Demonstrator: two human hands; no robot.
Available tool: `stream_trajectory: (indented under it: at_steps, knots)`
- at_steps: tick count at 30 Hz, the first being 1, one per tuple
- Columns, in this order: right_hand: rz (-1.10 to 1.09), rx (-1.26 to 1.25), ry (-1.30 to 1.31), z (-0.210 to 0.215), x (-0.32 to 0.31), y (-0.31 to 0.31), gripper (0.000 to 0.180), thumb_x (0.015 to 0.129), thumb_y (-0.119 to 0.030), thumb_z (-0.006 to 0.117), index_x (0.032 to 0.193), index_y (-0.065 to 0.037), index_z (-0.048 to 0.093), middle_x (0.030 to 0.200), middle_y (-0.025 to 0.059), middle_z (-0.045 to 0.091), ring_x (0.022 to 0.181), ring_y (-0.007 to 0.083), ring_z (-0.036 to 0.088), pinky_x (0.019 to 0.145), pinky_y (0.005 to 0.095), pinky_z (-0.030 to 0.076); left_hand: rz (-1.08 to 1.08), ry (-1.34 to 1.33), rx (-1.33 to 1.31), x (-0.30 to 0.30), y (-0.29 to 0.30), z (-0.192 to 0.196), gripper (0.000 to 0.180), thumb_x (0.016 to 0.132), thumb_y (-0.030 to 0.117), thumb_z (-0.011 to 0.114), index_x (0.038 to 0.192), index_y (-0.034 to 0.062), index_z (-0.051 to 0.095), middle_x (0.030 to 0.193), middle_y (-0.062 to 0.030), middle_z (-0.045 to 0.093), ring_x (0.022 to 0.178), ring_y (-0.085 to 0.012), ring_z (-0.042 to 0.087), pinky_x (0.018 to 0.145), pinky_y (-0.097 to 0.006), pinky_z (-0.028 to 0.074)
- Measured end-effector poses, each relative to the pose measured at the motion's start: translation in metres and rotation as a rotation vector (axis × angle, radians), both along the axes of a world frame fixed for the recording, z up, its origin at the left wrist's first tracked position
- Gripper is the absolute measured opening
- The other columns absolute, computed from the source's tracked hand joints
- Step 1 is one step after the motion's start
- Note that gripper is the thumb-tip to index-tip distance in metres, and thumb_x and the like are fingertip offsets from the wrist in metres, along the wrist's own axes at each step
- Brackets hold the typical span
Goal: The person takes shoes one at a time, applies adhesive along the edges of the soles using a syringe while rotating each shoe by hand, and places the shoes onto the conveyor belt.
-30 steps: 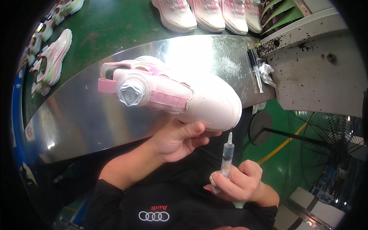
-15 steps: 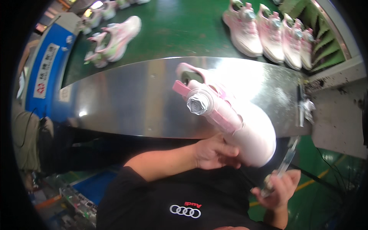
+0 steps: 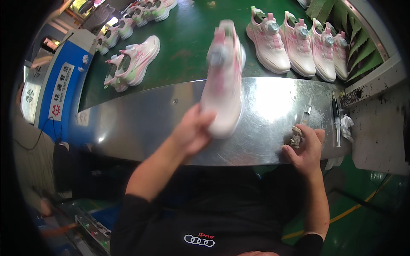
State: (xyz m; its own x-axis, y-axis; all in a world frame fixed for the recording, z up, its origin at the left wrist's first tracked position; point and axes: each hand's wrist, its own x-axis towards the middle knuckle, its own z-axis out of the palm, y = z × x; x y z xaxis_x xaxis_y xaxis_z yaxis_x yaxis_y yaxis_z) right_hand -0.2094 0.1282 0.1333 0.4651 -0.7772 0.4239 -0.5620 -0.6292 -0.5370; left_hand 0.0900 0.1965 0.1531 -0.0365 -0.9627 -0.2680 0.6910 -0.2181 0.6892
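Observation:
My left hand (image 3: 193, 130) grips a white and pink shoe (image 3: 222, 94) by its toe end. The shoe is slightly blurred, its heel pointing away over the green surface and a round grey dial on its tongue. Over the right part of the metal plate (image 3: 149, 123), my right hand (image 3: 308, 147) is closed with a crumpled beige wad (image 3: 295, 137) between thumb and fingers. A clear syringe (image 3: 306, 115) reaches out from its fingertips, tip pointing away; whether the fingers still grip it or it lies on the plate, I cannot tell.
Similar shoes (image 3: 269, 47) stand in a row at the back right, beside green spiky leaves (image 3: 361, 47). More shoes (image 3: 136, 62) stand at the back left, near a blue machine (image 3: 70, 72). Another syringe (image 3: 337, 128) and a crumpled white scrap (image 3: 346, 128) lie at the plate's right end.
The shoe has moved away and left from above the plate's front edge, and my left hand now holds its toe. My right hand has risen from below the edge to over the plate.

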Motion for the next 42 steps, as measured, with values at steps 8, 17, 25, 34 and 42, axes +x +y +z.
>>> stream_trajectory:
  at_steps: [8, 17, 25, 34, 42]
  knots:
    - [-0.024, -0.011, -0.005, -0.004, 0.000, -0.001, 0.054, 0.056, -0.020, 0.078, 0.105, -0.007, 0.057, 0.095, 0.0056, 0.061, 0.082, 0.0246, 0.045, 0.076, 0.0330, 0.039, 0.064, -0.066, -0.037, 0.060, -0.033, -0.010, 0.016, 0.089, 0.009, 0.049, 0.100, -0.0012, 0.053, 0.101, -0.0178, 0.059, 0.093, -0.0272, 0.061, 0.081, -0.033, 0.052]
    - [-0.013, -0.058, -0.062, -0.001, -0.005, -0.001, 0.053, 0.056, -0.012, 0.076, 0.105, -0.003, 0.056, 0.093, 0.0090, 0.059, 0.081, 0.0259, 0.046, 0.073, 0.0339, 0.039, 0.899, -0.289, 0.192, 0.239, 0.002, -0.011, 0.040, 0.089, 0.035, 0.054, 0.086, -0.0043, 0.047, 0.089, -0.0170, 0.051, 0.087, -0.0327, 0.056, 0.083, -0.038, 0.051]
    - [-0.044, -0.109, -0.060, 0.001, 0.003, 0.003, 0.049, 0.058, -0.011, 0.074, 0.103, -0.002, 0.056, 0.092, 0.0093, 0.059, 0.077, 0.0269, 0.048, 0.071, 0.0346, 0.040, 0.904, -0.298, 0.182, 0.289, 0.006, -0.026, 0.032, 0.092, 0.031, 0.050, 0.087, -0.0011, 0.047, 0.085, -0.0127, 0.051, 0.081, -0.0277, 0.056, 0.078, -0.039, 0.053]
    - [-0.060, -0.166, -0.044, 0.002, -0.001, 0.004, 0.048, 0.059, -0.012, 0.075, 0.102, -0.003, 0.057, 0.091, 0.0091, 0.059, 0.076, 0.0273, 0.048, 0.070, 0.0356, 0.040, 0.742, -0.452, 0.097, 0.257, -0.016, 0.007, 0.017, 0.088, 0.017, 0.050, 0.080, 0.0020, 0.051, 0.070, -0.0081, 0.053, 0.072, -0.0262, 0.059, 0.061, -0.029, 0.050]
    - [-0.030, 0.043, -0.256, -0.003, -0.007, 0.003, 0.049, 0.059, -0.014, 0.078, 0.103, -0.004, 0.058, 0.093, 0.0092, 0.059, 0.076, 0.0264, 0.049, 0.069, 0.0343, 0.040, 0.418, -0.776, -0.167, 0.123, 0.037, 0.079, 0.024, 0.093, 0.021, 0.042, 0.075, 0.0056, 0.047, 0.057, -0.0048, 0.048, 0.048, -0.0150, 0.049, 0.043, -0.025, 0.038]
